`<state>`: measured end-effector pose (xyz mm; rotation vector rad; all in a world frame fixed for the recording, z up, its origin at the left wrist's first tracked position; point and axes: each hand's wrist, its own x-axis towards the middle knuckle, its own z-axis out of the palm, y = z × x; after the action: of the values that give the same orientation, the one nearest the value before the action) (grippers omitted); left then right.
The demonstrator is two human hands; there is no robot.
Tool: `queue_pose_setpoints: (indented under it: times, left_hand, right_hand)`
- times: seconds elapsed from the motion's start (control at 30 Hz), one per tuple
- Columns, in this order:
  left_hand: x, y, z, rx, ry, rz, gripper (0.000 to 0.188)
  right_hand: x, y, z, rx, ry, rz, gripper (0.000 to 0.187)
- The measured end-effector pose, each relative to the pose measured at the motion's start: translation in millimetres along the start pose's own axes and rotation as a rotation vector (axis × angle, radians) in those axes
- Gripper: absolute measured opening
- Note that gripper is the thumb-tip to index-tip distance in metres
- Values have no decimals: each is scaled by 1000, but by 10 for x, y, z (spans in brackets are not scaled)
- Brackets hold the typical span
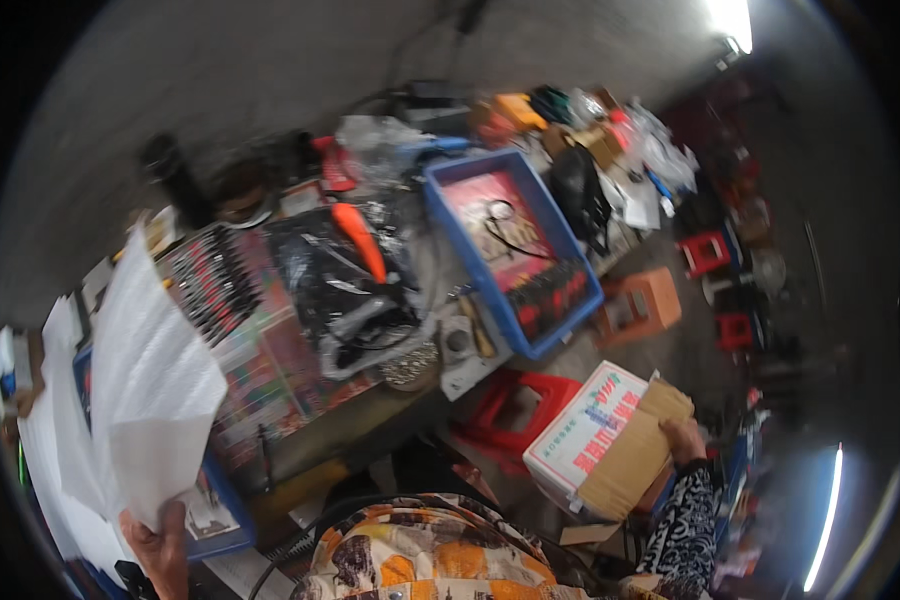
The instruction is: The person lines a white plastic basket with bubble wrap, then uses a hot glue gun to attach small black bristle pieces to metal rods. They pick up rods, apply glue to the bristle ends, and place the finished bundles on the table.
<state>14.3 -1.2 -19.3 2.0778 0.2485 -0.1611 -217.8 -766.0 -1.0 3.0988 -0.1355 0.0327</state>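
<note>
My left hand (158, 545) is closed on the lower edge of a white foam sheet (160, 370), which stands up from it and hangs partly over the table's left end. More white sheets (55, 440) lie just to its left. On the other side, my right hand (683, 441) has its fingers curled at the far right edge of a cardboard box (600, 440), white with red and green print and a broad brown strip. Part of the right hand's grip is hidden by the box edge.
A blue tray (453, 245) with black-and-red parts and a cable sits on the table. Left of it lies a black plastic bag (320, 285) with an orange-handled tool (360, 240) on top, near rows of small tools (212, 285). A red stool (510, 405) stands beside the box.
</note>
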Motion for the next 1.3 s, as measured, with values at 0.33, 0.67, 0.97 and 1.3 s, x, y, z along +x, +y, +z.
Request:
queue_pose_setpoints:
  times: [0.33, 0.67, 0.97, 1.3]
  left_hand:
    - [168, 999, 650, 352, -91, 47, 22]
    - [322, 1584, 1352, 471, -230, -107, 33]
    - [269, 1650, 1750, 363, -319, -170, 39]
    - [-48, 1356, 1818, 205, -241, -331, 49]
  right_hand:
    - [-417, 862, 507, 837, 136, 1387, 24]
    - [-431, 1241, 1387, 678, -21, 1481, 19]
    - [346, 1155, 1537, 686, -125, 1537, 22]
    - [525, 1135, 1523, 629, -142, 1479, 20]
